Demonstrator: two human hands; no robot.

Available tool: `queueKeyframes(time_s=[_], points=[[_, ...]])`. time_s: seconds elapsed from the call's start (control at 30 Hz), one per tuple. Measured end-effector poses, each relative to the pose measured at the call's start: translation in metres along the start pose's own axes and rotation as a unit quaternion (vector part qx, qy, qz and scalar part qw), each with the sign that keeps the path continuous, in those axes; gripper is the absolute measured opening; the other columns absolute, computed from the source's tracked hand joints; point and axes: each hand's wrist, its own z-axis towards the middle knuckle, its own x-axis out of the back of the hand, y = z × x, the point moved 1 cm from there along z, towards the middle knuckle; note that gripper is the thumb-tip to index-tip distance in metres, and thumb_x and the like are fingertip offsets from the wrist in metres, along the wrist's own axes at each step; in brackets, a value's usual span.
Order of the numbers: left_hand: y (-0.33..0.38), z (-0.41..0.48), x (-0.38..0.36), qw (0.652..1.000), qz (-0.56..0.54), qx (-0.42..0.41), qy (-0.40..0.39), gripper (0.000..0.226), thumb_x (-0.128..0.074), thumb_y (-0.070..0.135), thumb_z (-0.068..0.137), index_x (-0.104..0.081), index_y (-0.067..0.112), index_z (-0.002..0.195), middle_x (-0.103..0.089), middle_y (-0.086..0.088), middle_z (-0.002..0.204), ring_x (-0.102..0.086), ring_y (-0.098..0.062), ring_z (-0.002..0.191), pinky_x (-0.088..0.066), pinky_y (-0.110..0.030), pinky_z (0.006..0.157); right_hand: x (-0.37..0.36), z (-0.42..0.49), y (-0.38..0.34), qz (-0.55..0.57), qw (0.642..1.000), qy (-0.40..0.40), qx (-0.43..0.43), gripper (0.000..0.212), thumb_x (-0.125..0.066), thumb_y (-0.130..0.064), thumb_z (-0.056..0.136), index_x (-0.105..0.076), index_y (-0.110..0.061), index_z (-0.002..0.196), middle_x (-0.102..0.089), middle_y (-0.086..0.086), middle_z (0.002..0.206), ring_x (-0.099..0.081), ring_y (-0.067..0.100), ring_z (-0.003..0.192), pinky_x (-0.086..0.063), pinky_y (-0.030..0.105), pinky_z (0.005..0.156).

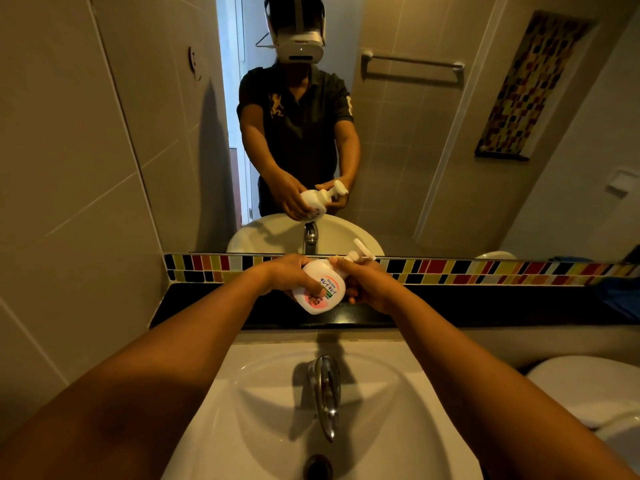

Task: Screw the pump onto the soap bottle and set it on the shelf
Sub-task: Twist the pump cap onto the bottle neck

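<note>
From the head camera, both bare arms reach out over the white sink [398, 393], and the hands meet above the black shelf [485, 306] that runs behind it. The left hand [289, 275] wraps around the body of the soap bottle [320, 287], its grip closed on the white plastic with the thumb lying across the label. The bottle is tilted, its base toward the camera and its neck pointing up and to the right, held off the shelf rather than standing on it. The right hand [372, 284] is curled at the bottle's neck, its grip clenched around the collar of the pump [360, 252], whose white nozzle sticks out past the fingers. Whether the pump's thread is fully seated I cannot tell, since the fingers cover the joint. Below the hands, the chrome tap [325, 393] stands at the back of the basin. A strip of coloured tiles [485, 270] lines the wall just behind the shelf, and the mirror [398, 150] above it shows the same hold on the bottle.
</note>
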Motion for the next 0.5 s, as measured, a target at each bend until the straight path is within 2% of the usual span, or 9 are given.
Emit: queueKeyframes(time_s=[0.07,0.2,0.3,0.37,0.43,0.5], points=[[-0.0015,-0.0005,-0.0022,1.0,-0.003,0.003,0.003,0.043,-0.078,0.021,0.077,-0.058,0.021,0.115,-0.068,-0.005,0.113,-0.067,-0.02,0.099,-0.059,-0.033,0.081,0.0,-0.0006,0.0007,-0.013,1.0,-0.005,-0.004,0.058,-0.07,-0.05,0.084,-0.063,-0.003,0.117,-0.065,0.009,0.074,-0.052,0.014,0.054,-0.045,0.027,0.052],[-0.0042,-0.0024,-0.0008,1.0,-0.012,0.008,0.004,0.048,-0.078,0.021,0.077,-0.058,0.016,0.12,-0.069,-0.008,0.116,-0.067,-0.022,0.101,-0.058,-0.036,0.086,0.0067,-0.0033,0.0036,0.024,0.999,-0.045,-0.015,0.037,-0.065,-0.026,0.091,-0.059,-0.006,0.122,-0.065,0.004,0.072,-0.049,0.013,0.056,-0.044,0.027,0.054],[-0.0019,-0.0015,-0.0033,1.0,-0.011,0.004,-0.001,0.045,-0.078,0.021,0.078,-0.057,0.019,0.118,-0.068,-0.007,0.114,-0.067,-0.02,0.098,-0.058,-0.033,0.082,0.0028,-0.0036,0.0038,0.004,1.0,-0.012,-0.004,0.041,-0.068,-0.036,0.089,-0.062,-0.003,0.113,-0.064,0.007,0.071,-0.051,0.013,0.053,-0.045,0.026,0.052],[-0.0002,-0.0009,-0.0052,1.0,-0.014,0.002,0.001,0.046,-0.078,0.021,0.078,-0.057,0.019,0.119,-0.068,-0.006,0.113,-0.066,-0.021,0.099,-0.058,-0.033,0.082,0.0002,-0.0029,0.0037,-0.015,1.0,0.01,0.004,0.044,-0.071,-0.045,0.085,-0.065,-0.006,0.104,-0.063,0.006,0.067,-0.052,0.014,0.052,-0.045,0.026,0.051],[-0.0006,-0.0012,-0.005,1.0,-0.013,0.001,0.003,0.047,-0.077,0.02,0.078,-0.056,0.017,0.12,-0.067,-0.006,0.113,-0.066,-0.022,0.101,-0.058,-0.034,0.083,0.002,-0.0039,0.0042,-0.014,1.0,-0.008,0.003,0.047,-0.071,-0.046,0.085,-0.064,-0.006,0.109,-0.064,0.005,0.07,-0.052,0.014,0.053,-0.045,0.026,0.053],[-0.0027,-0.0023,-0.0028,1.0,-0.014,0.002,0.001,0.049,-0.077,0.02,0.078,-0.056,0.015,0.123,-0.067,-0.007,0.114,-0.066,-0.022,0.101,-0.058,-0.035,0.084,0.0065,-0.0055,0.006,0.001,0.999,-0.043,-0.003,0.046,-0.069,-0.038,0.088,-0.061,-0.006,0.119,-0.063,0.004,0.071,-0.05,0.013,0.054,-0.045,0.027,0.054]])
